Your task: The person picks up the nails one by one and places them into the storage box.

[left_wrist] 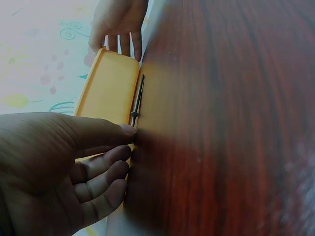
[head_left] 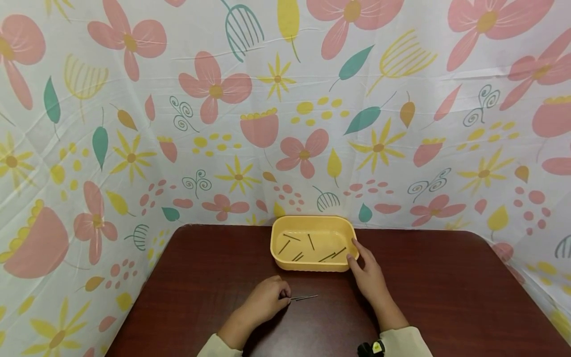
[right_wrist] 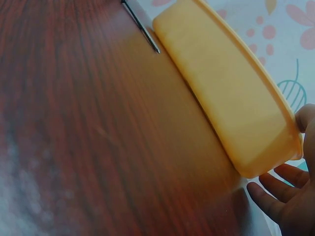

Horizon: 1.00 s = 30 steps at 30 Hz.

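Note:
Between its thumb and index finger, my left hand (head_left: 266,300) pinches a couple of thin dark nails (head_left: 307,297), low over the table in front of a yellow plastic tray (head_left: 308,267). The nails (left_wrist: 139,98) point away from the fingertips in the left wrist view, with one nail head showing. My right hand (head_left: 371,277) holds the tray's right front corner, its thumb at the rim and its fingers along the outside. In the right wrist view, the tray wall (right_wrist: 226,98) stands beside that hand (right_wrist: 290,196). Several more nails (head_left: 311,242) lie scattered inside the tray.
The dark wood-grain table (head_left: 200,267) has rounded far corners. A white cloth (head_left: 250,163) with flower and leaf prints hangs behind the table and along its sides. The tray stands near the table's far edge. A black band (head_left: 371,348) shows at the right sleeve.

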{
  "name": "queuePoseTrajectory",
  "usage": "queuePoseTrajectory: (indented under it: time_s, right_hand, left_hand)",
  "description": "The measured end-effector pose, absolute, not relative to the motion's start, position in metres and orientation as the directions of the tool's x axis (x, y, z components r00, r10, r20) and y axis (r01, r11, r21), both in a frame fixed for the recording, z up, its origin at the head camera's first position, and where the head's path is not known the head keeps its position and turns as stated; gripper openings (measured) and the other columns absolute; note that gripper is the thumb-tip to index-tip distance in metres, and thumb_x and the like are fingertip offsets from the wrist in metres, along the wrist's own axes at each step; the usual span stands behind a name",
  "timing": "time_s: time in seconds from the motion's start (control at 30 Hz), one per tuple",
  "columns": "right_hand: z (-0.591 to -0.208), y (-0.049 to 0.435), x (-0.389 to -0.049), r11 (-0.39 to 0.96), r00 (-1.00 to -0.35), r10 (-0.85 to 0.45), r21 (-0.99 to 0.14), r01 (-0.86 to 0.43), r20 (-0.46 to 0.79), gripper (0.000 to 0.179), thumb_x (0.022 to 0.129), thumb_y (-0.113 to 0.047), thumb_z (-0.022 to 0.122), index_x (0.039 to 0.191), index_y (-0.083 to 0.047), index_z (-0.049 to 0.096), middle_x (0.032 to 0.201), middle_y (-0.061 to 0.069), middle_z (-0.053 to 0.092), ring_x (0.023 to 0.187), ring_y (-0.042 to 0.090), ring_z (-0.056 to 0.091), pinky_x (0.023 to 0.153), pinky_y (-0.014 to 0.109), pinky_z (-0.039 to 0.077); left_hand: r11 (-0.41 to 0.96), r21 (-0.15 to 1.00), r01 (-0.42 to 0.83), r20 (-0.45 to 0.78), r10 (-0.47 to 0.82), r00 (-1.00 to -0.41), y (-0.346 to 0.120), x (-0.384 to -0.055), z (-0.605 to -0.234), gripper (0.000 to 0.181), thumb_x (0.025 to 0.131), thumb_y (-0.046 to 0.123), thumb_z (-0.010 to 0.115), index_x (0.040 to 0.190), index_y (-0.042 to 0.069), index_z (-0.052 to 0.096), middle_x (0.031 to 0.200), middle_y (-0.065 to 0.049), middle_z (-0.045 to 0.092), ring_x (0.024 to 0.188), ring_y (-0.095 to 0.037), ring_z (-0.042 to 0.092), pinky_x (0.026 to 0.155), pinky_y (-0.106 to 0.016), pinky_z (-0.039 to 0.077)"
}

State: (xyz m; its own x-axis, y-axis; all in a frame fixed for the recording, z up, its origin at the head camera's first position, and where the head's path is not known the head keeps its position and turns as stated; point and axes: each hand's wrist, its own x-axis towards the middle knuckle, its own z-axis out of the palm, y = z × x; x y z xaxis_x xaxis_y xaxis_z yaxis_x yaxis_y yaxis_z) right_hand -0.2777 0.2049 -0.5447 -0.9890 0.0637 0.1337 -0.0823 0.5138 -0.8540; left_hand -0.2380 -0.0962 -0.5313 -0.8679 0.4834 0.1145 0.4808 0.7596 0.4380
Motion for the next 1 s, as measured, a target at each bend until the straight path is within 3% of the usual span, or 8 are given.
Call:
queuePoseTrajectory:
  time_s: [1.0]
  right_hand:
    - [-0.5467,0.2061,-0.2774,0.516,-0.987,0.065,-0.851,-0.095,0.150,0.057,0.107,-0.035,0.051,0.159,-0.020,0.035,0.162,0.018,0.033,0.150,0.043,0.028,0.116,0.067,0.027]
  left_hand:
    - [0.775,0.412,0.480,0.133,0.470,-0.873,-0.0942,-0.2373,-0.5334,0.016,0.087,0.016,0.078,0.078,0.020,0.064,0.077,0.012,0.051,0.071,0.000,0.047,0.067,-0.019,0.043]
